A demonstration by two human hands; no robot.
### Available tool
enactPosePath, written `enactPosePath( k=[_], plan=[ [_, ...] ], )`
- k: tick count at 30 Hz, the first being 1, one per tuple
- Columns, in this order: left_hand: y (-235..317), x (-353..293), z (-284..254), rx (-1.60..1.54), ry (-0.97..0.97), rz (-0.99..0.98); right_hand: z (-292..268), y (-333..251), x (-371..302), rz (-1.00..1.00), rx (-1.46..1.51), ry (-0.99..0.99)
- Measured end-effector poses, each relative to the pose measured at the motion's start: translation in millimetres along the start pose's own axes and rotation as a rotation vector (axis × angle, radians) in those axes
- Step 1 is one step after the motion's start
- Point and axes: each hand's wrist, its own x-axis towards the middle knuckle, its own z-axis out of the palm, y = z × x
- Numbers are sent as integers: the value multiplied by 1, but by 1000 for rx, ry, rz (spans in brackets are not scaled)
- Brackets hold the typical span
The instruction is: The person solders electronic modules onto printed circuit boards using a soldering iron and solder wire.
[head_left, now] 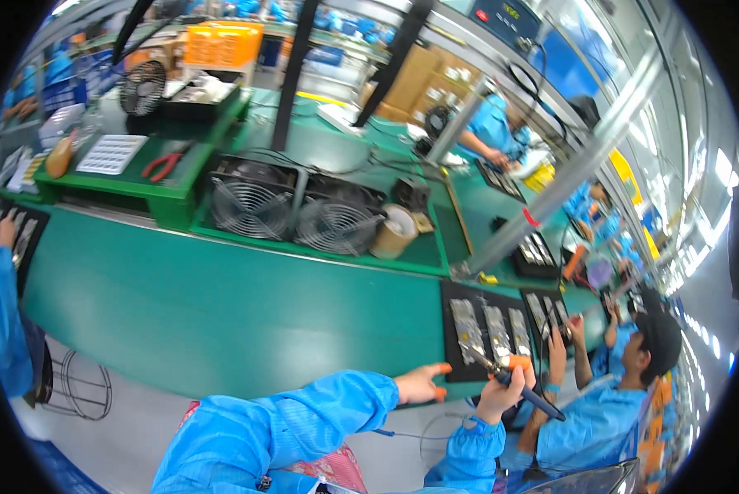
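Note:
My right hand (pixel 501 399) is closed round the dark handle of a soldering iron (pixel 542 403). Its thin metal end slants up and left, over a silver part (pixel 467 323) on a black tray (pixel 449 309). Whether the tip touches that part I cannot tell. Beside it in the tray lie two more silver parts. My left hand (pixel 420 385) hangs at the tray's near left corner, fingers apart and pointing right, with nothing visible in them. Orange covers show on fingertips of both hands.
Two fans with wire guards (pixel 336 226) and a brown round container (pixel 396 230) stand on the bench's far side. Red-handled pliers (pixel 165 165) lie on a green shelf. A slanting metal post (pixel 563 169) rises ahead. A co-worker (pixel 600 403) sits close on my right, at another tray.

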Motion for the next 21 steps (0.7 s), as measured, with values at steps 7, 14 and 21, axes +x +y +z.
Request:
enactPosePath(
  k=[7, 14, 21],
  plan=[
    [-4, -102, -68, 64, 196, -50, 80, 37, -12, 124, 192, -190],
    [-35, -288, -161, 141, 1099, -35, 145, 52, -33, 301, 248, -368],
    [-64, -361, -160, 472, 1785, -42, 162, 104, -21, -383, 961, -834]
  ],
)
